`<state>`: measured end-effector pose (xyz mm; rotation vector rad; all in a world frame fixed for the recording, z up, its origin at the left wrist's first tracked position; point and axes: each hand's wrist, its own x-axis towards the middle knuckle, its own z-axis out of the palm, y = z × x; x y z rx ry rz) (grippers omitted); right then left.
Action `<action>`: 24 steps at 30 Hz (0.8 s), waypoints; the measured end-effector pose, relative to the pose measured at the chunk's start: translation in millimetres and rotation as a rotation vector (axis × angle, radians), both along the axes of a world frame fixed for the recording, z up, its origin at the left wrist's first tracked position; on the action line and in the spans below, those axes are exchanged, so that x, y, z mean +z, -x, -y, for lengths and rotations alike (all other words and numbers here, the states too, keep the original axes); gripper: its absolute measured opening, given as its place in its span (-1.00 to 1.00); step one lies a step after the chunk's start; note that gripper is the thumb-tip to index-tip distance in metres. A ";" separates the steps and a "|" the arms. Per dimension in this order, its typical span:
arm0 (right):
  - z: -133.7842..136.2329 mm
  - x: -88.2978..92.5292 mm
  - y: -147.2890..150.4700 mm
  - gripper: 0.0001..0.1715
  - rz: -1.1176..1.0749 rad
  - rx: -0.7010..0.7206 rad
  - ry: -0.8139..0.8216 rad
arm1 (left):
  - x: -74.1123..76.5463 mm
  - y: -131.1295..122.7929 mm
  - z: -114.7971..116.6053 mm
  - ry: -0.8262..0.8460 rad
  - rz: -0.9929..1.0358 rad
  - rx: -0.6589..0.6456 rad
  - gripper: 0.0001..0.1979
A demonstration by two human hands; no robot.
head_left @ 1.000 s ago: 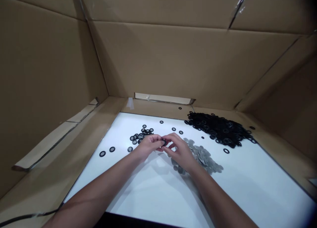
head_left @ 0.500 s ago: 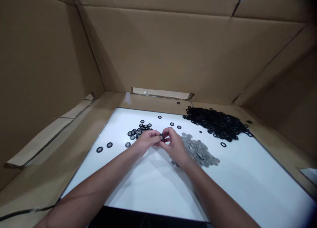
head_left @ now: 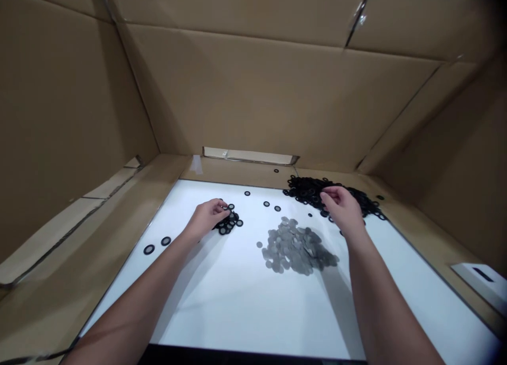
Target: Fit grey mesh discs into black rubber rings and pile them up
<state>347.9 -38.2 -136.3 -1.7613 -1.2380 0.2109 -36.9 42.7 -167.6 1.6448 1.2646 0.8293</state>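
My left hand (head_left: 208,217) is at the left cluster of black rings with grey discs in their centres (head_left: 227,227). Its thumb and fingers are a little apart, with the fingertips over the cluster's upper edge. At the back right, my right hand (head_left: 343,206) reaches over a large heap of black rings (head_left: 307,188). There its thumb and forefinger tips are close together, and anything between them is too small to make out against the dark heap. A spread pile of thin grey discs (head_left: 297,249) lies between my forearms.
The white board (head_left: 222,296) lies inside cardboard walls (head_left: 237,101). A few ringed discs (head_left: 166,241) sit apart at the left, others (head_left: 266,204) near the back. One black ring (head_left: 276,170) rests on the cardboard behind. A white object with a dark slot (head_left: 481,280) stands at the right.
My hands were together around a small black ring and have separated. The left has moved left to the cluster; the right has moved back and right to the ring heap. The view has shifted slightly.
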 end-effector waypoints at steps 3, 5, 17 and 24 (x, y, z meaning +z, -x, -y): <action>5.1 -10.3 -36.2 -0.79 0.158 -0.092 0.197 | -1.6 4.7 -4.0 -0.029 -0.088 -0.003 -0.63; 8.6 -21.5 -43.9 -0.85 0.240 -0.108 0.296 | 0.0 5.1 -3.2 -0.060 -0.132 0.005 -0.65; 11.0 -21.2 -5.9 -0.79 0.372 -0.101 0.353 | 9.8 -2.9 11.0 -0.240 -0.142 -0.044 -0.72; 9.8 -6.6 92.5 -0.74 0.094 0.396 0.264 | 11.0 -21.4 31.7 -0.269 -0.084 -0.272 -0.76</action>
